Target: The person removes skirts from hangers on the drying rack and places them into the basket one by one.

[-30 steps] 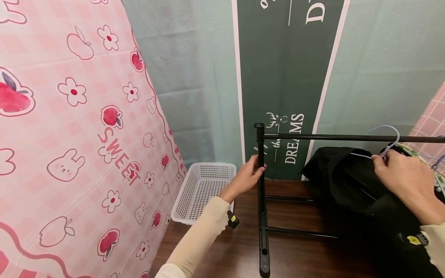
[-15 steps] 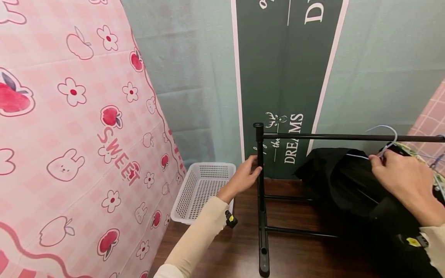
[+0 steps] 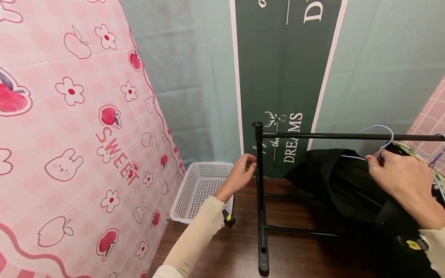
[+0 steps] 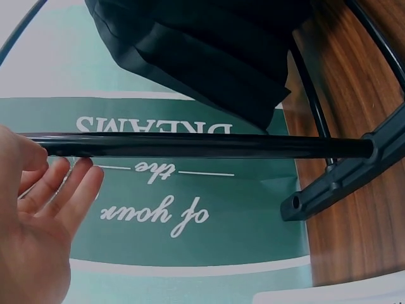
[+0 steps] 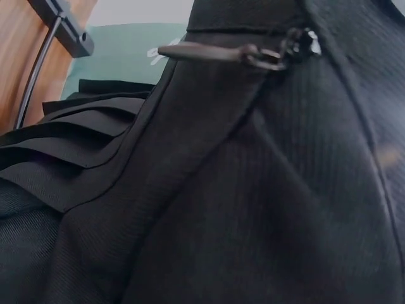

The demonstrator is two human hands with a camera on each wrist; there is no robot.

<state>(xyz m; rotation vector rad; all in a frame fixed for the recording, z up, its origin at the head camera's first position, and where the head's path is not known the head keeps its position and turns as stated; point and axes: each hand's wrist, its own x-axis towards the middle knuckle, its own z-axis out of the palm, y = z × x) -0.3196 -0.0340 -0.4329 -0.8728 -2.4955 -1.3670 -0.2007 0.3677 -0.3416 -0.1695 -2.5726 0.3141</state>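
My left hand (image 3: pixel 240 173) is beside the black upright post (image 3: pixel 260 185) of a clothes rack, its fingers loosely bent and not wrapped round it. The left wrist view shows its fingertips (image 4: pixel 92 174) right at the post's edge. At the right, my right hand (image 3: pixel 405 173) grips a pale blue hanger (image 3: pixel 392 135) just under its hook, which overlaps the rack's top rail (image 3: pixel 323 136). From the hanger hangs a black garment (image 3: pixel 323 173). In the right wrist view it fills most of the picture, showing pleats and a metal zipper pull (image 5: pixel 202 52); the hand is hidden there.
A white perforated basket (image 3: pixel 212 164) stands on the brown wood floor (image 3: pixel 288 258), left of the rack. Two lower bars (image 3: pixel 302 231) join the rack near the floor. More hangers and patterned cloth (image 3: pixel 439 173) are at the far right. Printed cloths cover the walls.
My left hand has loosened from the post and drawn slightly left. My right hand has shifted a little left with the hanger and black garment, the hook moving along the rail.
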